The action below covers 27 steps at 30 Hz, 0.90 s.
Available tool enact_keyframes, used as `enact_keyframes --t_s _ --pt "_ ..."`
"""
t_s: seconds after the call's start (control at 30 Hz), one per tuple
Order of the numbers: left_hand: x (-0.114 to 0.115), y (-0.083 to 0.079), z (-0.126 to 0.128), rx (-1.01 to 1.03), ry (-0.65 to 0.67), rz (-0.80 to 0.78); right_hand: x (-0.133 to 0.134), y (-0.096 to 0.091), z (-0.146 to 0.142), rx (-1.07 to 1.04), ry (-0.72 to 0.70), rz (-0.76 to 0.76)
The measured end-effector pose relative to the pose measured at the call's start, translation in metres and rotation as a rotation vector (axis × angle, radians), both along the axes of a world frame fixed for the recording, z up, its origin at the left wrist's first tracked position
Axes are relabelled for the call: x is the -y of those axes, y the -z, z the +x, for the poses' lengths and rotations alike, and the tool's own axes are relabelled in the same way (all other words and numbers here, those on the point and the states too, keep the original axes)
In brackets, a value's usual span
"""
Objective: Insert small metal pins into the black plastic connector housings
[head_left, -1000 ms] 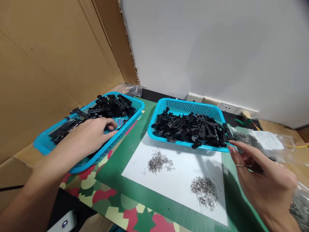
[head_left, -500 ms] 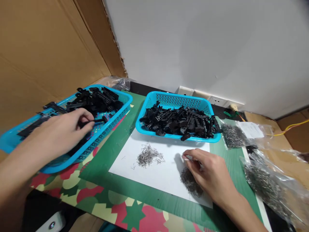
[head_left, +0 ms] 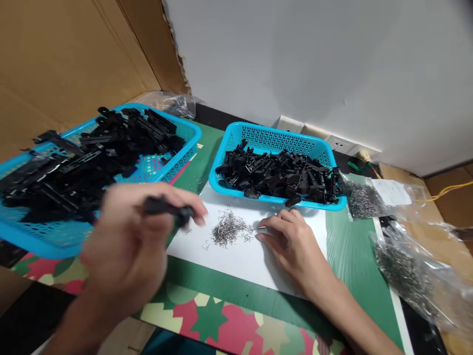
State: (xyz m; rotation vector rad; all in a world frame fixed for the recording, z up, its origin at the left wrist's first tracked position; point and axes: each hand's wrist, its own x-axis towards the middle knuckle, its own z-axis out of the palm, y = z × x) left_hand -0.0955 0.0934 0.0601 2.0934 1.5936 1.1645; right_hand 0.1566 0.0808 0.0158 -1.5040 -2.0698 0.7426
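My left hand (head_left: 129,236), smeared by motion, is closed around a slim black plastic part (head_left: 166,208) in front of the left basket. My right hand (head_left: 291,246) rests over the white paper (head_left: 199,259). Its thumb and index fingertips are slightly apart at the right edge of a pile of small bent metal wires (head_left: 228,228), with nothing visible between them. The second dark metal pile is hidden behind my right hand and forearm.
A blue basket (head_left: 185,158) at left holds many black plastic parts (head_left: 84,158). Another blue basket (head_left: 240,193) behind the paper holds more black pieces (head_left: 281,172). Clear bags of metal bits (head_left: 362,199) lie at right. Cardboard (head_left: 74,54) and a wall stand behind.
My left hand has come out of the left basket toward me and to the right, carrying the black part. My right hand has moved left to the wire pile's edge.
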Motion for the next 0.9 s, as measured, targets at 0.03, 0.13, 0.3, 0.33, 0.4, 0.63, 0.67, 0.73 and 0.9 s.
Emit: enact_keyframes --t_s 0.03,0.13,0.3,0.33,0.4,0.63,0.67,0.73,0.9 --pt "0.006 0.007 0.006 0.071 0.114 -0.024 0.000 0.000 0.001 -0.022 -0.002 -0.021" --pt "0.019 0.026 0.022 0.081 0.385 -0.109 0.000 -0.002 0.007 -0.056 -0.004 -0.073" --pt "0.028 0.039 0.040 -0.022 0.405 -0.112 0.000 -0.008 0.017 -0.029 0.011 -0.123" --pt "0.029 0.040 0.041 -0.050 0.403 -0.103 0.000 -0.009 0.019 -0.021 0.014 -0.132" --pt "0.029 0.040 0.041 -0.098 0.403 -0.080 0.001 -0.011 0.024 -0.008 0.012 -0.144" --pt "0.026 0.043 0.043 -0.082 0.312 0.038 0.003 -0.012 0.036 0.009 -0.028 -0.122" --pt "0.027 0.044 0.044 -0.060 0.287 0.038 0.004 -0.011 0.037 0.001 -0.015 -0.118" --pt "0.029 0.043 0.044 -0.019 0.264 0.030 0.004 -0.010 0.039 -0.014 0.003 -0.106" --pt "0.029 0.039 0.042 0.030 0.303 -0.062 0.003 -0.005 0.043 0.015 -0.017 -0.074"
